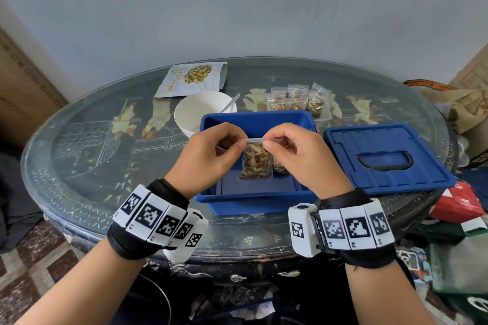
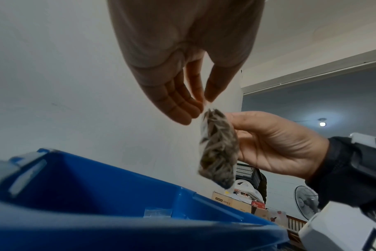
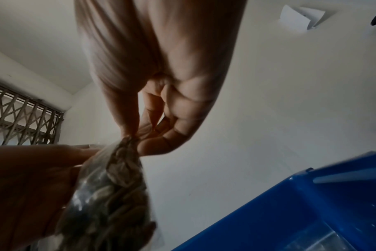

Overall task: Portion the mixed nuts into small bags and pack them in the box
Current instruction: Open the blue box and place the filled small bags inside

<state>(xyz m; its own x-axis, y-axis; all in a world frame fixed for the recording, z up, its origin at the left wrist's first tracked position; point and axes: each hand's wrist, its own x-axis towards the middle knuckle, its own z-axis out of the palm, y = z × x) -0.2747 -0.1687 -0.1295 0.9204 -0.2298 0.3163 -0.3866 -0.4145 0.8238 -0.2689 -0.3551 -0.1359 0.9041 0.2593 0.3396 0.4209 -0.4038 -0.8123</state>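
Pinching nut bag (image 1: pixel 255 161) between hands, above box (image 1: pixel 253 202)

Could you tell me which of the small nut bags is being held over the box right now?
The bag pinched at its top by both hands, left hand and right hand; three others stand on the table behind the box.

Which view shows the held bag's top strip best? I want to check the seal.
The head view: both hands pinch the small bag by its clear top strip over the blue box, seen face-on. The left wrist view shows the bag edge-on and blurred; the right wrist view shows it dark, from below.
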